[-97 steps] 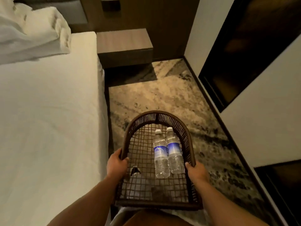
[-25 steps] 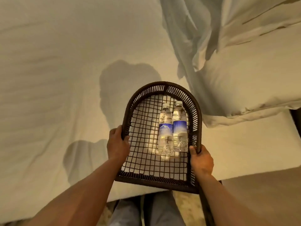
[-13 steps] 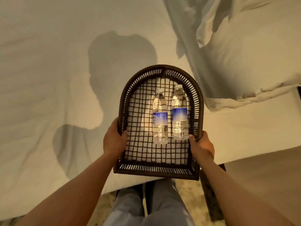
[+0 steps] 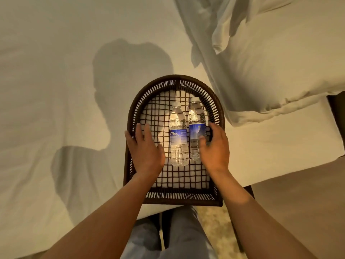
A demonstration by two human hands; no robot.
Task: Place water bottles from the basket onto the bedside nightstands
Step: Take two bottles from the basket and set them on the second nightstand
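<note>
A white-sheeted bed (image 4: 56, 71) fills most of the view, with a rumpled duvet (image 4: 270, 62) heaped at upper right and patterned carpet (image 4: 214, 221) showing below the mattress edge. The dark woven basket (image 4: 177, 199) rests flat on the sheet near that edge, and both water bottles lie on their sides in it, caps pointing away. The left bottle (image 4: 178, 135) and the right bottle (image 4: 196, 124) lie side by side, touching or nearly so.

The left hand (image 4: 145, 150) hangs open over the basket floor beside the left bottle, holding nothing. The right hand (image 4: 214, 146) curls loosely around the right bottle's lower half, thumb on the label; this grip looks only half closed, not yet a firm hold.

Risks, as I judge them: a round bottle could roll away from a loose grip, the basket could shift or tip on the soft mattress so close to the edge, and lifting one bottle may nudge its neighbour.

The right fingers are hidden behind the bottle. The brown surface (image 4: 298, 202) at lower right may be a nightstand; it is cut off by the frame.
</note>
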